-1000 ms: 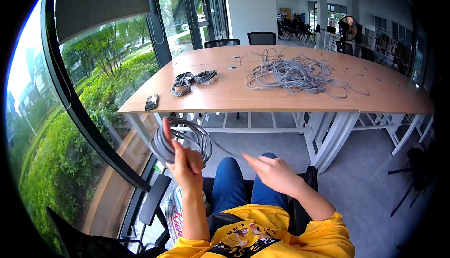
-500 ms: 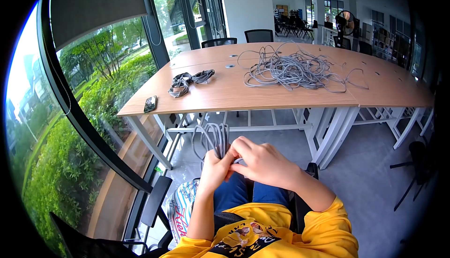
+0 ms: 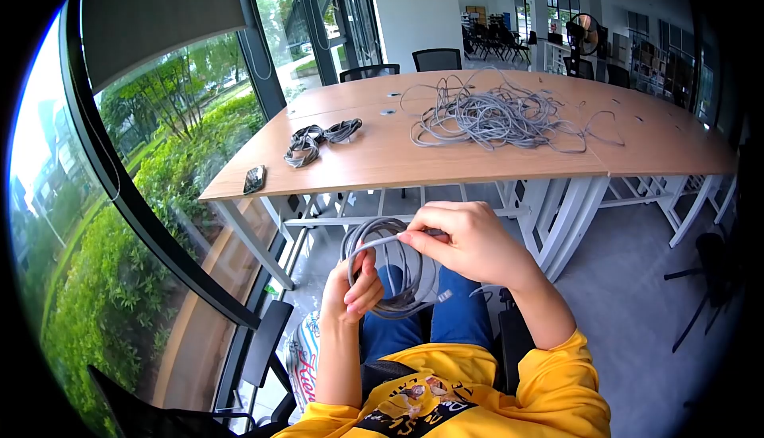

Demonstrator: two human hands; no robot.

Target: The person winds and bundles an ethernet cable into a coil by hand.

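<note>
My left hand (image 3: 355, 288) is closed round the left side of a coiled grey cable (image 3: 407, 279), held above my lap. At the coil's upper right, my right hand (image 3: 465, 239) pinches a strand of the same cable between thumb and fingers. A clear plug (image 3: 443, 297) hangs at the lower right of the coil, and another loose cable end shows below my right wrist. On the table (image 3: 398, 166) lie a large tangle of grey cable (image 3: 497, 116) and, to its left, tied bundles of darker cable (image 3: 308, 145).
A phone (image 3: 255, 179) lies at the table's left front corner. Black chairs (image 3: 437, 60) stand behind the table. Beside my left leg is a printed bag (image 3: 304, 362). A tall window is on the left, and a black stand (image 3: 711, 279) is on the floor at right.
My right hand came in from the right to the coil, met my left hand, then rose to its top with a strand. The coil has turned from edge-on to face-on in the last half second.
</note>
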